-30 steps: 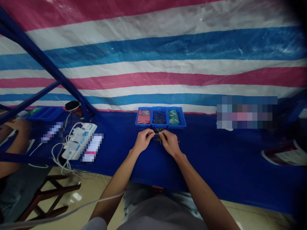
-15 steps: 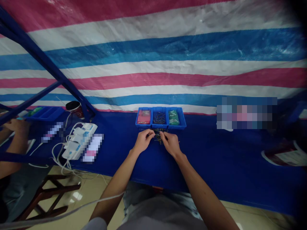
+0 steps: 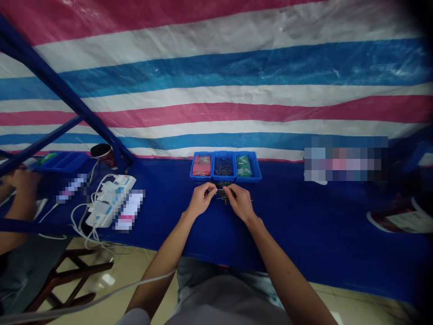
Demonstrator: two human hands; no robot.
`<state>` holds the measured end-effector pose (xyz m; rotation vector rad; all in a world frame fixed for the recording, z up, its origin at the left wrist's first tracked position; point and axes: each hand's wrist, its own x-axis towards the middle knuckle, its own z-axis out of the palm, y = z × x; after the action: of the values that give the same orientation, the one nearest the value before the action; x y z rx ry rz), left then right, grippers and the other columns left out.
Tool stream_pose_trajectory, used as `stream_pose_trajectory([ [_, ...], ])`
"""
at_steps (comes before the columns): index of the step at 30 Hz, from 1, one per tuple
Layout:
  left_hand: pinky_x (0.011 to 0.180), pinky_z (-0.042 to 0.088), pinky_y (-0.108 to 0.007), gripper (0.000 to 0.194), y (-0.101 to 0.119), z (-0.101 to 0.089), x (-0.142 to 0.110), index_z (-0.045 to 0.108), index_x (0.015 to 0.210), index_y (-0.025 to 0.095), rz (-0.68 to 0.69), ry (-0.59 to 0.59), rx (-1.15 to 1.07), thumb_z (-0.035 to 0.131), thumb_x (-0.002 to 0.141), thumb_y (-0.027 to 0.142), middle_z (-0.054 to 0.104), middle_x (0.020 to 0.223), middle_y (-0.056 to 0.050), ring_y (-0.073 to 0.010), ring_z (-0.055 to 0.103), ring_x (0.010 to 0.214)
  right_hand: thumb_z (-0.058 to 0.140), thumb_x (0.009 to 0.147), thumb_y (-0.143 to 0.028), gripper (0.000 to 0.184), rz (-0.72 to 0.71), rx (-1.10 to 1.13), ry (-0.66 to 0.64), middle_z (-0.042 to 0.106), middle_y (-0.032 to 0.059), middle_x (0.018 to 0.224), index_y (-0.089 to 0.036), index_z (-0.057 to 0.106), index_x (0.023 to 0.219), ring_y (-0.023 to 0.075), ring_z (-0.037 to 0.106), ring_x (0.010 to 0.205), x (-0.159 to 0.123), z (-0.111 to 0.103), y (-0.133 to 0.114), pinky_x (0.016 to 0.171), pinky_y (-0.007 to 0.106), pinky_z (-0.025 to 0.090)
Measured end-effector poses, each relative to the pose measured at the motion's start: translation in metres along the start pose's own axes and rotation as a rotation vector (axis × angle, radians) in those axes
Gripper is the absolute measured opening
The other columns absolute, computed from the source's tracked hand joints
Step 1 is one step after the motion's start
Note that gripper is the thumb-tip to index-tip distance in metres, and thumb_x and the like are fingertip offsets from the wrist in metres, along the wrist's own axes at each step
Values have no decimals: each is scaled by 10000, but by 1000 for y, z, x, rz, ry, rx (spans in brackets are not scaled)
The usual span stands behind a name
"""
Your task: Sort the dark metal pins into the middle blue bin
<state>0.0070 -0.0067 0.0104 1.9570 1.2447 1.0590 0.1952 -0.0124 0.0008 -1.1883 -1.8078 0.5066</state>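
On the blue table, a loose pile of thin dark screw-like pieces (image 3: 222,197) lies between my hands, some with a brassy glint. My left hand (image 3: 201,198) is closed in a pinch at the pile's left side. From the right, my right hand (image 3: 241,202) pinches too, its fingertips close to those of the left. Whatever sits in the fingertips is too small to make out. Just behind the pile stand three joined blue bins: a left bin (image 3: 191,176) with a pink bag, a middle bin (image 3: 223,179) with dark metal pieces, and a right bin (image 3: 258,174) with a green packet and pale pieces.
At left lie a white power strip (image 3: 110,201) with cables and a blurred-out phone-like item (image 3: 130,210). A dark cup (image 3: 104,155) stands behind them. Another person's hand (image 3: 23,183) is at far left. A red-and-white tub (image 3: 402,219) sits at right.
My right hand's fingertips have come slightly left, closer to my left hand's. The left hand stays almost where it was, and the camera view has shifted a little.
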Motion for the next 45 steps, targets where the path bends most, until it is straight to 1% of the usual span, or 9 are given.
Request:
stream_pose_trajectory([
  [4, 617, 392, -223, 222, -2, 1, 0, 635, 876, 162, -6, 15, -7, 529, 980, 327, 667, 753, -6, -111, 539, 615, 461, 1017, -400, 311, -6, 55, 2, 646, 41, 791, -212, 638, 844, 178, 597, 700, 0, 0, 0, 676, 291, 443],
  [8, 618, 388, -215, 212, -3, 1, 0, 631, 876, 159, -5, 31, -8, 530, 980, 314, 669, 755, -1, -104, 539, 615, 477, 1011, -372, 268, -25, 86, 6, 666, 55, 840, -214, 669, 910, 189, 617, 757, 0, 0, -1, 730, 304, 476],
  [17, 614, 389, -215, 207, -3, 0, 0, 631, 883, 158, -13, 44, -17, 532, 979, 312, 685, 768, -8, -106, 550, 610, 534, 984, -301, 182, -26, 136, 23, 695, 53, 930, -225, 699, 975, 185, 649, 792, 0, 4, 2, 717, 294, 503],
  [24, 618, 394, -216, 220, -4, 1, 0, 633, 889, 159, -19, 41, -27, 530, 981, 330, 692, 778, -13, -110, 568, 629, 535, 983, -298, 180, -28, 117, 42, 679, 52, 908, -215, 692, 958, 175, 626, 772, 0, 1, 0, 720, 296, 489],
  [33, 615, 397, -218, 237, -4, 1, 0, 632, 885, 160, -18, 50, -30, 528, 981, 350, 688, 771, -9, -110, 569, 626, 525, 994, -342, 231, -3, 71, 56, 627, 31, 791, -200, 663, 874, 150, 559, 652, 0, 0, -2, 622, 283, 443],
  [36, 615, 396, -219, 238, -6, 1, 0, 631, 889, 161, -14, 52, -33, 529, 982, 354, 687, 762, -7, -110, 561, 619, 533, 990, -355, 232, 1, 69, 137, 635, 36, 808, -197, 666, 884, 152, 567, 656, -1, -1, -6, 614, 285, 455],
  [39, 633, 411, -220, 234, -7, 1, -1, 630, 897, 162, -13, 55, -44, 525, 984, 352, 683, 760, -9, -115, 574, 634, 552, 979, -364, 216, 5, 54, 300, 648, 51, 867, -200, 686, 934, 163, 584, 689, 1, -5, -13, 635, 297, 485],
  [43, 637, 425, -220, 224, -9, 2, -1, 639, 939, 166, -10, 43, -58, 512, 989, 344, 674, 754, -11, -119, 577, 636, 607, 949, -351, 182, -34, -53, 480, 654, 68, 941, -212, 720, 984, 202, 597, 833, 17, -11, -17, 776, 355, 502],
  [45, 638, 427, -219, 222, -10, 2, 0, 640, 1005, 169, -5, 36, -72, 487, 1000, 329, 670, 766, -14, -118, 575, 641, 612, 945, -341, 180, -41, -148, 510, 659, 74, 964, -226, 743, 992, 234, 571, 934, 30, -12, -16, 848, 398, 476],
])
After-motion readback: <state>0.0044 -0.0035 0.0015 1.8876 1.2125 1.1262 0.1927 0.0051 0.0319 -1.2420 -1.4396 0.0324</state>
